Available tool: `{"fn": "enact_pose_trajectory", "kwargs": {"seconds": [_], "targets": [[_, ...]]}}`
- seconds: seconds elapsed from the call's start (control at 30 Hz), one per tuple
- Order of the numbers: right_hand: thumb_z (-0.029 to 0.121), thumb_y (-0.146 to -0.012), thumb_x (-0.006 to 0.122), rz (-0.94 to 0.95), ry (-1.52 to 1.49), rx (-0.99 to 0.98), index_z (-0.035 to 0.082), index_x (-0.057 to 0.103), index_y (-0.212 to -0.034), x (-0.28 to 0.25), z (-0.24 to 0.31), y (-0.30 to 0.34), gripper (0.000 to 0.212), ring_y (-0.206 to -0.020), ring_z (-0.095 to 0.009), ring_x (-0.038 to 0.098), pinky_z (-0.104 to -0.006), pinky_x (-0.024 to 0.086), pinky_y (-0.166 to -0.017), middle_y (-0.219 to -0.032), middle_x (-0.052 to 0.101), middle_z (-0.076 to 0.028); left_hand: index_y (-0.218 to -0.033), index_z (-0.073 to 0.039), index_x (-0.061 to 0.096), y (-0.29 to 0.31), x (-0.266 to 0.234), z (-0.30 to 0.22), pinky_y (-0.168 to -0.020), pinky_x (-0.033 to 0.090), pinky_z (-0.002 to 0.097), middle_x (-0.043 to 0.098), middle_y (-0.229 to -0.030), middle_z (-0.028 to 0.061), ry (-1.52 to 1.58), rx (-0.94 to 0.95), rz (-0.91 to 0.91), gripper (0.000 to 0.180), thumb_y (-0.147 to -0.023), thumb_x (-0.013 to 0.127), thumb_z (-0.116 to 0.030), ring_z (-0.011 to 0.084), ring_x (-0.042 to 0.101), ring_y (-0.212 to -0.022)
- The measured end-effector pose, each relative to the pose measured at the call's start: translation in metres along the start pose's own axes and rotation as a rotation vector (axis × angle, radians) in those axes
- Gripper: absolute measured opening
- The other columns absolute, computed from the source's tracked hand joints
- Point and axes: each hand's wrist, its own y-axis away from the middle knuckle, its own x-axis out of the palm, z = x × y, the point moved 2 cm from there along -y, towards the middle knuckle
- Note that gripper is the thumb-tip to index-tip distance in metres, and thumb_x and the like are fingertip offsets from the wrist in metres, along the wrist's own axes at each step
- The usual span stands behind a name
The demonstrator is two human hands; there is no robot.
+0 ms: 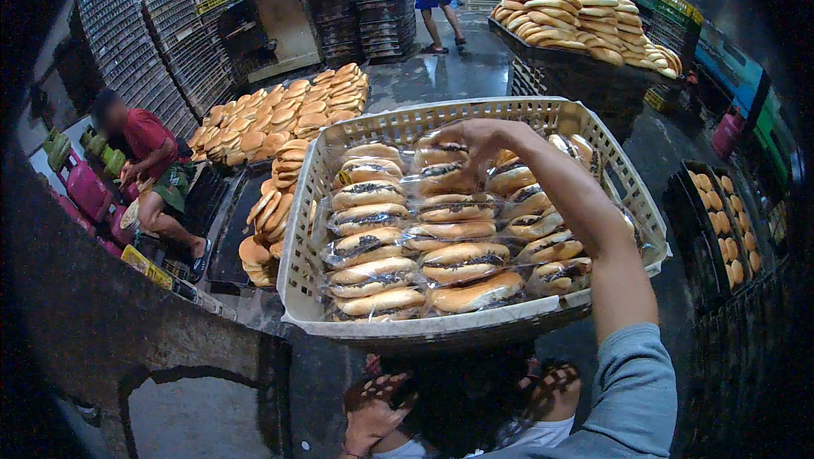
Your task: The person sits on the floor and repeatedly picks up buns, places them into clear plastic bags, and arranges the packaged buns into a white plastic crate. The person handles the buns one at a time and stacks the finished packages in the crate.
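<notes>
A cream plastic crate [292,285] stands in front of me, holding rows of dark-filled buns [465,264] in clear plastic wrap. My right arm reaches over it from the lower right. My right hand [482,144] is bent down at the far side of the crate, its fingers curled round a wrapped pack of filled buns [443,172] in the middle row. Low in the view, my left hand [371,421] lies near my left knee, below the crate's near edge. Shadow hides its fingers.
Unfilled buns lie heaped on low trays at the left [271,116]. Long loaves [577,18] are piled on a stand at the far right. Trays of small buns [721,222] sit at the right. A person in red [153,137] sits left; another person's legs [432,27] show behind, near stacked trays [381,5].
</notes>
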Motion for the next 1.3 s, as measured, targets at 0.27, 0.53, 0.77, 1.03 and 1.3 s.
{"fn": "enact_pose_trajectory", "kwargs": {"seconds": [0.27, 0.53, 0.77, 1.03, 1.3], "targets": [[0.030, -0.074, 0.083, -0.193, 0.285, -0.008, 0.018, 0.052, -0.142, 0.022, 0.004, 0.005, 0.075, -0.119, -0.038, 0.058, -0.0481, 0.049, -0.098, -0.134, 0.060, -0.015, -0.114, -0.019, 0.072, -0.003, 0.000, -0.007, -0.086, 0.055, 0.0420, 0.071, -0.106, 0.0063, -0.061, -0.036, -0.010, 0.036, -0.090, 0.067, -0.045, 0.0279, 0.068, -0.098], [0.026, -0.081, 0.075, -0.429, 0.447, 0.129, 0.011, 0.073, -0.100, 0.018, 0.050, 0.041, 0.024, -0.094, -0.033, 0.069, -0.0459, 0.054, -0.079, -0.103, 0.072, -0.013, -0.108, -0.020, 0.074, -0.007, -0.001, -0.009, -0.093, 0.053, 0.0414, 0.074, -0.106, 0.0061, -0.051, -0.038, -0.063, 0.033, -0.091, 0.064, -0.046, 0.0288, 0.069, -0.100], [0.013, -0.074, 0.065, -0.148, 0.648, 0.213, 0.005, 0.074, -0.082, 0.062, 0.055, 0.086, 0.014, -0.080, -0.036, 0.070, -0.0483, 0.055, -0.071, -0.083, 0.072, -0.018, -0.128, -0.018, 0.066, -0.008, -0.012, -0.018, -0.103, 0.048, 0.0451, 0.064, -0.131, 0.0156, -0.009, -0.108, 0.163, 0.047, -0.092, 0.061, -0.048, 0.0358, 0.059, -0.123], [0.013, -0.085, 0.070, -0.737, -0.058, 0.133, 0.005, 0.067, -0.098, 0.020, 0.065, 0.115, 0.016, -0.085, -0.034, 0.069, -0.0432, 0.053, -0.074, -0.093, 0.071, -0.019, -0.123, -0.016, 0.070, -0.001, -0.024, -0.033, -0.088, 0.054, 0.0444, 0.072, -0.112, 0.0139, 0.028, -0.286, 0.193, 0.040, -0.090, 0.068, -0.040, 0.0358, 0.068, -0.099], [0.007, -0.083, 0.073, -1.066, -0.424, -0.190, 0.005, 0.071, -0.098, 0.008, 0.162, 0.174, 0.016, -0.083, -0.014, 0.068, -0.0310, 0.055, -0.075, -0.093, 0.073, -0.007, -0.136, -0.006, 0.057, -0.017, -0.044, -0.048, -0.093, 0.052, 0.0376, 0.070, -0.117, 0.0132, 0.666, -0.076, -0.218, 0.058, -0.083, 0.078, -0.019, 0.0265, 0.067, -0.107]]}}
